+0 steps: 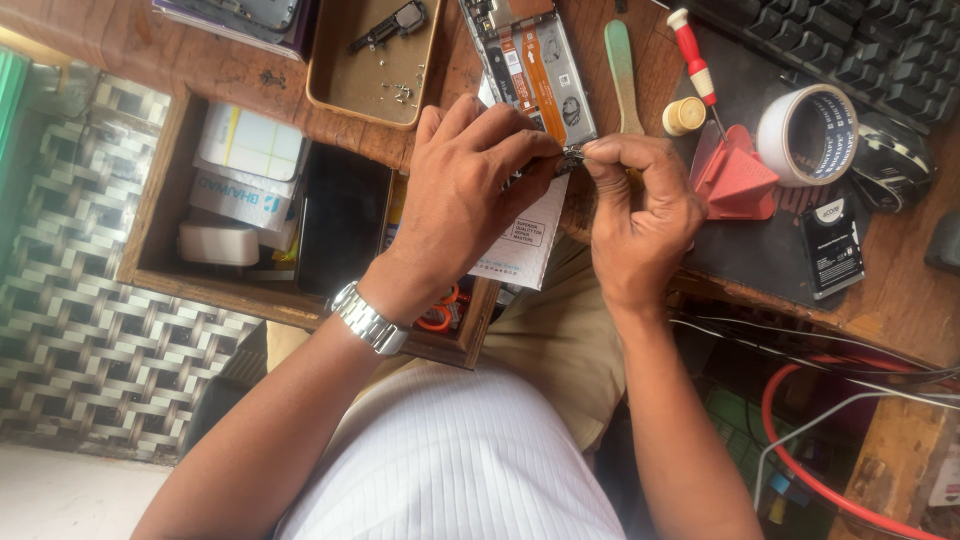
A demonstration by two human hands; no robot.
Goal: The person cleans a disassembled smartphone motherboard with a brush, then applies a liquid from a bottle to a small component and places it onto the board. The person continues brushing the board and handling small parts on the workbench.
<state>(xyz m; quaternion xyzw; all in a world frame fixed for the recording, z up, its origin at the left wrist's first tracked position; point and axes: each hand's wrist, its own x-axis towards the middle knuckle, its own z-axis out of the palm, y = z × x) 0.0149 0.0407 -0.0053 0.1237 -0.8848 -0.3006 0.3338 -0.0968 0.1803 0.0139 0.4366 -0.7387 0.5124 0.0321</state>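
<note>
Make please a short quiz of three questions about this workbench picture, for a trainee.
1. True or false: the left hand and right hand meet at a small part beside the opened phone.
2. What lies right of the red screwdriver?
A. tape roll
B. hammer
C. cup
3. Which wrist bears the metal watch?

Key: 1 true; 2 A; 3 left.

White ribbed shirt, khaki trousers, silver wristwatch.
</note>
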